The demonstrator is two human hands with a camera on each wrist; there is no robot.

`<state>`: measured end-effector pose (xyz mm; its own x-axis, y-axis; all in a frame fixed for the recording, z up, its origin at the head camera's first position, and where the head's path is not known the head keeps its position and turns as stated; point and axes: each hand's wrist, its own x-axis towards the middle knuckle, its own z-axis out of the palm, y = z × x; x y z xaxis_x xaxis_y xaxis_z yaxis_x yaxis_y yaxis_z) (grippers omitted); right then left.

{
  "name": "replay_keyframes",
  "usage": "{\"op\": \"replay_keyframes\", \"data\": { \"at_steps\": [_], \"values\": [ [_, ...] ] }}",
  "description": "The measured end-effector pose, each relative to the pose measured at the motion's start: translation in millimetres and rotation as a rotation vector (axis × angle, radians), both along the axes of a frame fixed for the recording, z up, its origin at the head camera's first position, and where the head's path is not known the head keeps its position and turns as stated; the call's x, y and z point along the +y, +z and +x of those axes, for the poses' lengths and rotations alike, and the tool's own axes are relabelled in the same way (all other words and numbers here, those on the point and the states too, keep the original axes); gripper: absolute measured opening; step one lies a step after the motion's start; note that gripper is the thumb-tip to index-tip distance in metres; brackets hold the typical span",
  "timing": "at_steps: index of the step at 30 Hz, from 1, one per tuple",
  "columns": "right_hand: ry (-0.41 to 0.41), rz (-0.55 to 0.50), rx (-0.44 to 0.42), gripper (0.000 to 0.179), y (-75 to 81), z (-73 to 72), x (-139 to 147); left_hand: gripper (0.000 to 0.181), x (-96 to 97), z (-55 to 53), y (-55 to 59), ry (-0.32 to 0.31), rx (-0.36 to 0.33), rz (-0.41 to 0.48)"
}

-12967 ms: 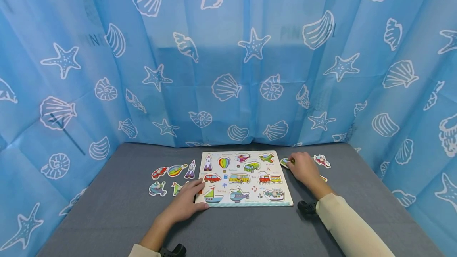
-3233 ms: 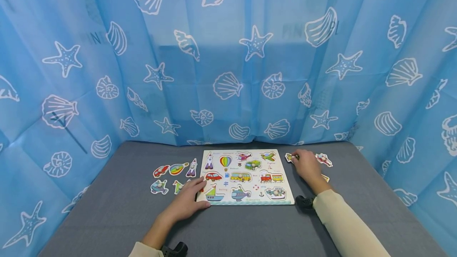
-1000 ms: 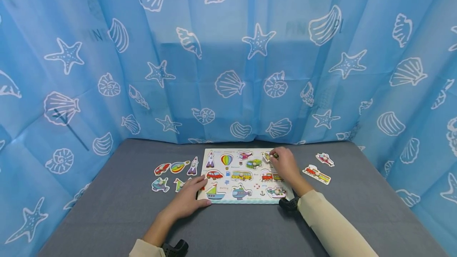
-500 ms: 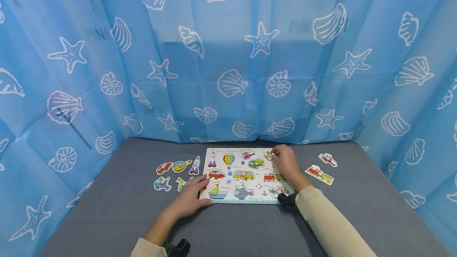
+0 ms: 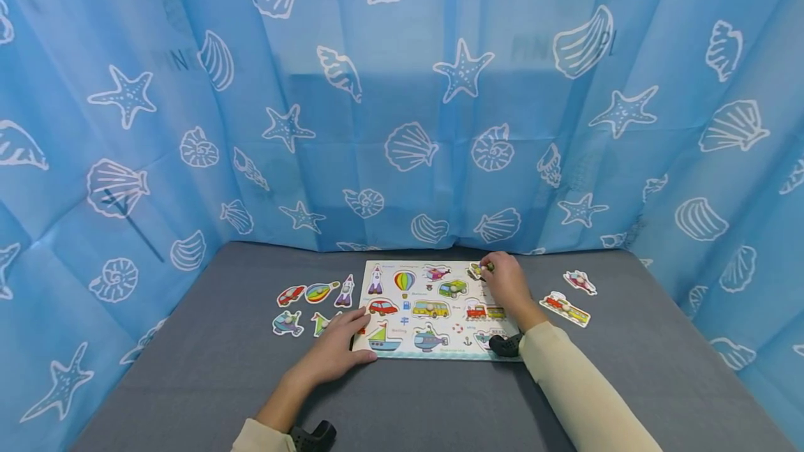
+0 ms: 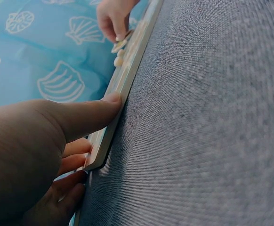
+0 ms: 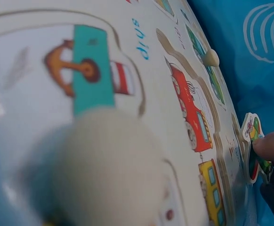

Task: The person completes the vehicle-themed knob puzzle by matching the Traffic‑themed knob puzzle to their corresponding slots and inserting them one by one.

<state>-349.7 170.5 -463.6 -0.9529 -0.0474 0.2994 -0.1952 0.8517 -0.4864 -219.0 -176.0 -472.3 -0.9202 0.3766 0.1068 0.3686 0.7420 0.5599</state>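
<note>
My right hand (image 5: 505, 281) pinches a green airplane puzzle piece (image 5: 475, 270) at the upper right corner of the wooden puzzle board (image 5: 440, 355). In the right wrist view the airplane piece (image 7: 251, 141) stands tilted over the board, with its recess partly hidden. My left hand (image 5: 336, 340) grips the board's lower left corner, thumb on the front edge and fingers along the left side. Knobbed truck piece (image 5: 452, 289) and ship piece (image 5: 490, 339) sit in their recesses; the black wristband covers part of the ship. Its knob (image 7: 106, 169) looms blurred in the right wrist view.
Left of the board lie pieces: a red car (image 5: 292, 296), balloon (image 5: 321, 291), rocket (image 5: 345, 291), submarine (image 5: 287, 323) and a partly hidden sailboat (image 5: 319, 324). A helicopter (image 5: 580, 282) and train (image 5: 565, 308) lie to the right. A blue curtain (image 5: 402, 124) hangs behind.
My right hand picked up the airplane piece right of the board and carried it left to the upper right corner. Over the last half second it has barely moved. My left hand stays put.
</note>
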Motion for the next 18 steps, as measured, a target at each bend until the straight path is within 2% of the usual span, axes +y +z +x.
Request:
{"op": "replay_keyframes", "data": {
  "at_steps": [4,9,18],
  "values": [
    [0.023,0.000,0.006,0.009,0.5,0.1,1.4,0.070,0.9,0.9,0.6,-0.012,0.007,0.003],
    [0.028,0.000,-0.009,0.010,1.7,-1.9,1.3,0.070,1.3,-0.6,0.2,0.008,-0.019,-0.002],
    [0.033,0.016,-0.024,0.010,-1.0,-5.5,-4.0,0.071,-1.1,-1.2,0.3,0.007,-0.015,0.000]
  ]
}}
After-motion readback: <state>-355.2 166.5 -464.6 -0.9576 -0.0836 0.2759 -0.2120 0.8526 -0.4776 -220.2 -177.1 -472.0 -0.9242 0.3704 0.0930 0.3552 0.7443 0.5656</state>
